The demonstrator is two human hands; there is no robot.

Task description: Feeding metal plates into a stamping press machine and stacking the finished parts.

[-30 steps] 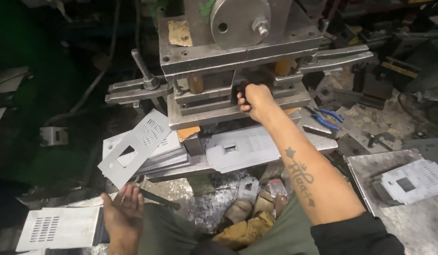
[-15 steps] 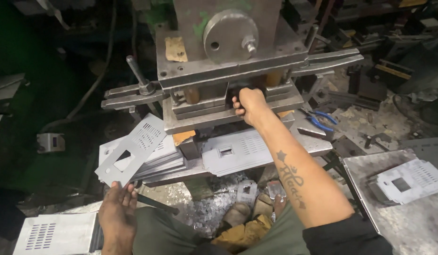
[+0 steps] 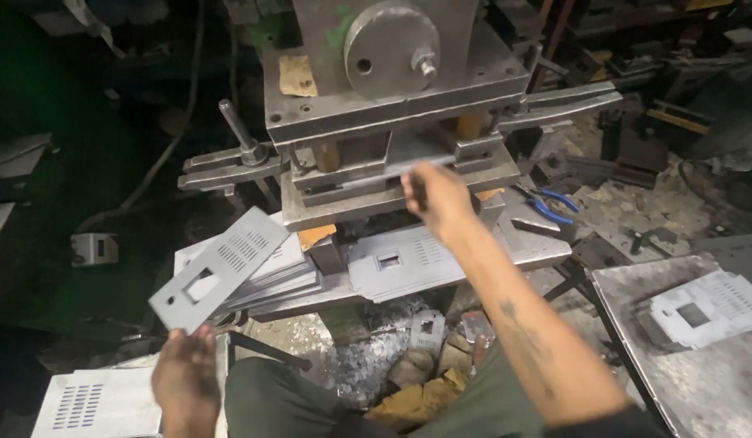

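Your left hand (image 3: 185,380) is low at the bottom left, fingers pinched on the near edge of a grey perforated plate (image 3: 220,268) with a rectangular cutout; the plate tilts up and away from you toward the press. Under its far end lies a stack of similar plates (image 3: 270,272) on the left of the press bed. Your right hand (image 3: 437,197) is out in front of the press die (image 3: 392,174), blurred, fingers partly curled; can't tell if it has hold of anything or just touches the die's front edge. Just below that hand a second stack of punched plates (image 3: 400,264) rests on the bed. Blue-handled pliers (image 3: 550,207) lie to the right of the hand on the bed. A punched sheet (image 3: 704,307) sits on the side table (image 3: 700,381) at far right, another perforated sheet (image 3: 96,401) at bottom left beside your left hand. Metal scraps (image 3: 368,365) litter the floor between your knees
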